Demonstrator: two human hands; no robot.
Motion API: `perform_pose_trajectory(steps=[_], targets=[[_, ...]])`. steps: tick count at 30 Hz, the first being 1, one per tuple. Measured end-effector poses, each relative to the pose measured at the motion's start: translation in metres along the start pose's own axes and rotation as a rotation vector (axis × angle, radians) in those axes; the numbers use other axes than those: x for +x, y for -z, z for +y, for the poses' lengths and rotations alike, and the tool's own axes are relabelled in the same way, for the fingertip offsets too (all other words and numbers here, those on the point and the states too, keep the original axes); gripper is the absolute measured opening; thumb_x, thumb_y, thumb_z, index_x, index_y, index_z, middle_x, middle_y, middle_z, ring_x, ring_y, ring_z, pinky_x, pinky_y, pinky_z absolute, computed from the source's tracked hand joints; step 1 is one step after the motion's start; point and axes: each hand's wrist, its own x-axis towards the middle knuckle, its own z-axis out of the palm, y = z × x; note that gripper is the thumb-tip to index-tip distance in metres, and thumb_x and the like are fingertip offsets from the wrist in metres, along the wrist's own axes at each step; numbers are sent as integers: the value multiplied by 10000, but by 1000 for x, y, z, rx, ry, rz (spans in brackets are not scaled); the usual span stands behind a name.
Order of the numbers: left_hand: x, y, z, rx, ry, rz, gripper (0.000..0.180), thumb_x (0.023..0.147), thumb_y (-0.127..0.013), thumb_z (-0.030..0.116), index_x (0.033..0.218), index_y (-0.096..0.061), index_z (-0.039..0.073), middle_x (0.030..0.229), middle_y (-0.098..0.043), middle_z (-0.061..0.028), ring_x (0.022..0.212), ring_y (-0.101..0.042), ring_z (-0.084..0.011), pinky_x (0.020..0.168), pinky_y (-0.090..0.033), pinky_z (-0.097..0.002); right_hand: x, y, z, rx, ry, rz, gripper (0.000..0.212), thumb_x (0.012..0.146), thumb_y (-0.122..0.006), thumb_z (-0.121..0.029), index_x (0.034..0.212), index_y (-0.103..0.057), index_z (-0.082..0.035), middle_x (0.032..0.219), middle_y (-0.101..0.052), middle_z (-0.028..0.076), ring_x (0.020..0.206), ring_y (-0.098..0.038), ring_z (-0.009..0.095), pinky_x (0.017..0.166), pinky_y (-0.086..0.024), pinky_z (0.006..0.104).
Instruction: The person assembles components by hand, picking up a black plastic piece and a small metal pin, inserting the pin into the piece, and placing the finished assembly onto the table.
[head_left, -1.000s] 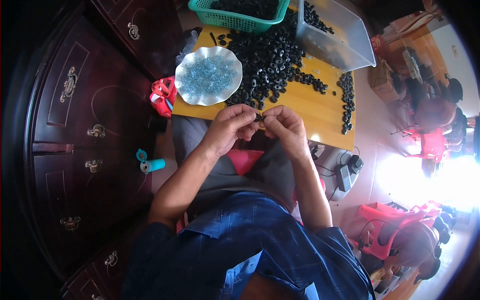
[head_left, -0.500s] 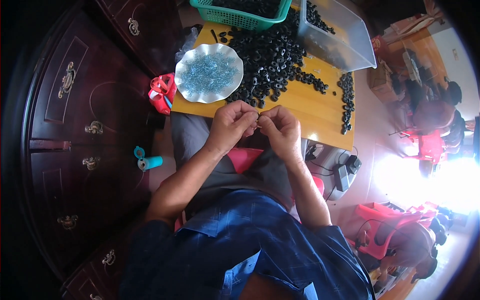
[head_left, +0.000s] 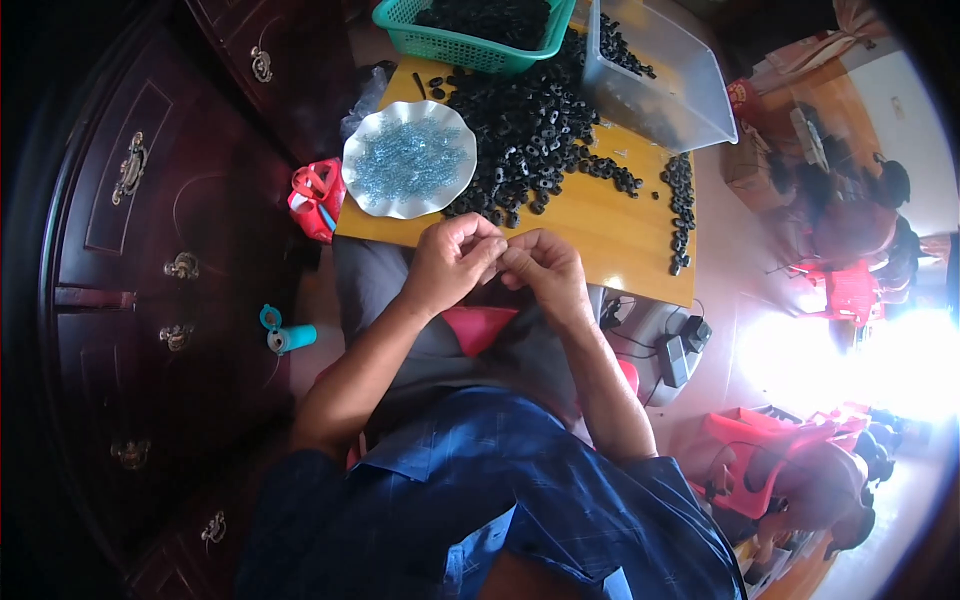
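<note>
Over the near edge of the yellow table (head_left: 600, 232), my left hand (head_left: 450, 262) and my right hand (head_left: 550, 272) meet with pinched fingertips. Whatever is between the fingers is too small and covered to make out now. Just beyond my hands lies a heap of small black oval parts (head_left: 535, 125), some with holes through them. To the left of the heap stands a white plate (head_left: 408, 208) with a wavy rim, holding many small clear-bluish pieces (head_left: 410, 158). A trail of loose black parts (head_left: 682, 210) runs down the table's right side.
A green basket (head_left: 465, 60) of black parts and a clear plastic bin (head_left: 695, 105) stand at the far side. Left are a red bag (head_left: 316, 195), a turquoise bottle (head_left: 295, 338) and dark drawers (head_left: 110, 180). Black adapters with cables (head_left: 673, 360) lie right. People sit farther right.
The whole view has shifted slightly, the table sitting a little lower and left. My fingertips have closed tighter together; a tiny dark piece seen between them before is now hidden.
</note>
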Motion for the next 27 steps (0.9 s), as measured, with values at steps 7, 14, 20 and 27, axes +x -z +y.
perform_pose_trajectory(steps=[7, 14, 20, 27], targets=[[-1, 2, 5, 320, -255, 30, 232, 925, -660, 94, 1144, -642, 19, 721, -616, 11, 608, -528, -31, 543, -438, -201, 7, 4, 7, 33, -98, -151, 222, 980, -610, -242, 1010, -618, -22, 929, -681, 42, 792, -627, 85, 732, -519, 230], [-4, -9, 16, 477, -439, 61, 463, 773, -750, 62, 1206, -590, 22, 1070, -628, -137, 854, -671, -258, 720, -557, -338, 4, -1, -4, 292, -132, -38, 212, 996, -574, -270, 976, -608, -62, 900, -644, 12, 809, -603, 93, 756, -498, 247], [-2, -5, 10, 607, -489, 69, 381, 770, -731, 32, 1134, -618, 9, 1008, -647, -124, 811, -671, -271, 670, -553, -351, 7, 6, 11, 246, -118, -74, 228, 1011, -541, -281, 1002, -617, -66, 888, -642, 8, 812, -603, 89, 771, -498, 256], [1, -2, 11, 617, -597, 86, 317, 783, -723, 51, 1086, -639, 10, 971, -661, -130, 805, -667, -298, 674, -543, -364, 7, 3, 1, 268, -125, -51, 302, 1034, -481, -328, 1023, -627, -64, 882, -640, 1, 818, -607, 97, 775, -503, 257]])
